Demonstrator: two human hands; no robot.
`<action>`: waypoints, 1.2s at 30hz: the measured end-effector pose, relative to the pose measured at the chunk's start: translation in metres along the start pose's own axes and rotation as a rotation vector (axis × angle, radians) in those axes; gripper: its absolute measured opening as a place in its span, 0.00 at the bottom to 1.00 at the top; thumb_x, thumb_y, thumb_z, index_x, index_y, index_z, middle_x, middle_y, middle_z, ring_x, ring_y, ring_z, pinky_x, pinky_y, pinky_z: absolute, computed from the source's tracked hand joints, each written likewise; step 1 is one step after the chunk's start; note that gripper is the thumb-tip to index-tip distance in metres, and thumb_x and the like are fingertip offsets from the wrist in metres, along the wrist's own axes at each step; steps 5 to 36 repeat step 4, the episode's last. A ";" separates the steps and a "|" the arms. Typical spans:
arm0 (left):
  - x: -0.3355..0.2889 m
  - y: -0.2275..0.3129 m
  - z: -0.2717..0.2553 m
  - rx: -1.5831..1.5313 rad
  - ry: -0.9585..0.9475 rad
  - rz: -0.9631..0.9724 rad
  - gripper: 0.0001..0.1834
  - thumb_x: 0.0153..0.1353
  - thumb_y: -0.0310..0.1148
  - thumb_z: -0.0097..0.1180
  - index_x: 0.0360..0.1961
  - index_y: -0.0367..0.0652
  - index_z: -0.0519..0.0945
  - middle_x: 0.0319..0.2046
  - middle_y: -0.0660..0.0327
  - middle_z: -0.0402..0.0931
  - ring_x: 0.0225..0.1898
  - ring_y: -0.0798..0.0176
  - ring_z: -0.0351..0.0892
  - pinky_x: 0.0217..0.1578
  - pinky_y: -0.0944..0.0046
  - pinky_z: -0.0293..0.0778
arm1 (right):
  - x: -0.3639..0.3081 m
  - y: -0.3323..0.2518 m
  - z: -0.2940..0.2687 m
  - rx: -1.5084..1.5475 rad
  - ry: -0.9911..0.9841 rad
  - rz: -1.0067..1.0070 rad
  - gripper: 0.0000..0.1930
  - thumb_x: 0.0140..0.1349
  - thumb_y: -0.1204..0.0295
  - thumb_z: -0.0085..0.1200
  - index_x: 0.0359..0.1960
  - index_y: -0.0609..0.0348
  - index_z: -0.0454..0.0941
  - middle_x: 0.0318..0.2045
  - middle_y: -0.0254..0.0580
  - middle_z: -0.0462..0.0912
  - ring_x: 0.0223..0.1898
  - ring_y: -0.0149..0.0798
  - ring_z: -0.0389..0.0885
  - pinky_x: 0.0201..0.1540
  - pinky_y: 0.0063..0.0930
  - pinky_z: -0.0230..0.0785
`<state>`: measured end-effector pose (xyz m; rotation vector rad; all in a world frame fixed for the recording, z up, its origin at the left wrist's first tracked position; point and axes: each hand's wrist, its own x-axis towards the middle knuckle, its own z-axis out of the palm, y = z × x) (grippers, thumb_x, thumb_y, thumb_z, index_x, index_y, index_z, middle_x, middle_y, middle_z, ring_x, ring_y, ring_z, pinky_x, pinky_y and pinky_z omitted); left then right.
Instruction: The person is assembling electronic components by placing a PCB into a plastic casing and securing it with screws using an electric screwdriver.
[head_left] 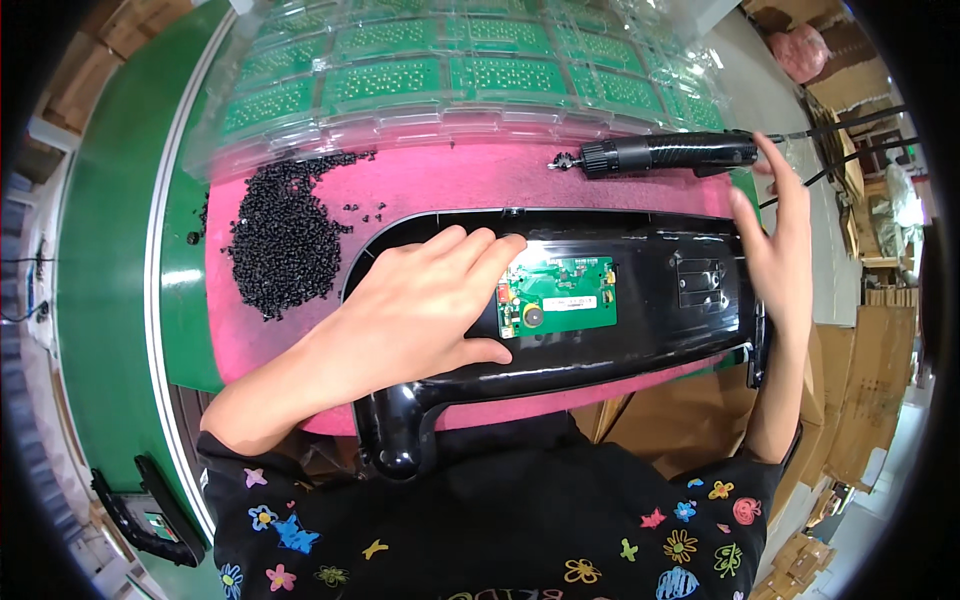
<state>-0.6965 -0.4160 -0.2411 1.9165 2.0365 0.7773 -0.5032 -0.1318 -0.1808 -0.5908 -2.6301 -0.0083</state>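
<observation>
A long black plastic housing [640, 340] with a curved leg at its left end lies across the mat in front of me. A green circuit board [580, 315] with a white label and a round part sits in its middle. My left hand [425, 295] rests over the housing's left half, thumb and fingers apart at the board's left edge. My right hand [780, 240] is raised at the housing's right end, fingers spread and empty. Its fingertips are near the rear end of a black electric screwdriver [670, 153], which lies on the mat beyond the housing.
A heap of small black screws [285, 245] lies on the pink mat [430, 180] at the left. Clear plastic trays of green boards [490, 75] stand along the back. Another black housing [150, 515] is at the far lower left. Cardboard [875, 360] stands at the right.
</observation>
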 end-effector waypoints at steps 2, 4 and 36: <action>0.002 0.001 0.000 0.007 0.004 0.027 0.46 0.40 0.45 0.77 0.59 0.37 0.69 0.40 0.56 0.74 0.42 0.52 0.77 0.39 0.56 0.77 | 0.010 0.050 0.015 -0.080 -0.090 -0.013 0.27 0.68 0.68 0.57 0.68 0.52 0.67 0.50 0.44 0.78 0.45 0.42 0.77 0.56 0.34 0.68; 0.001 0.004 -0.001 -0.024 -0.014 -0.008 0.47 0.41 0.46 0.77 0.60 0.36 0.69 0.41 0.55 0.75 0.44 0.52 0.77 0.40 0.56 0.77 | 0.028 0.050 0.026 0.567 -0.369 0.327 0.26 0.72 0.63 0.53 0.69 0.52 0.64 0.59 0.49 0.76 0.62 0.46 0.69 0.69 0.42 0.54; 0.001 0.004 -0.001 -0.024 -0.014 -0.008 0.47 0.41 0.46 0.77 0.60 0.36 0.69 0.41 0.55 0.75 0.44 0.52 0.77 0.40 0.56 0.77 | 0.028 0.050 0.026 0.567 -0.369 0.327 0.26 0.72 0.63 0.53 0.69 0.52 0.64 0.59 0.49 0.76 0.62 0.46 0.69 0.69 0.42 0.54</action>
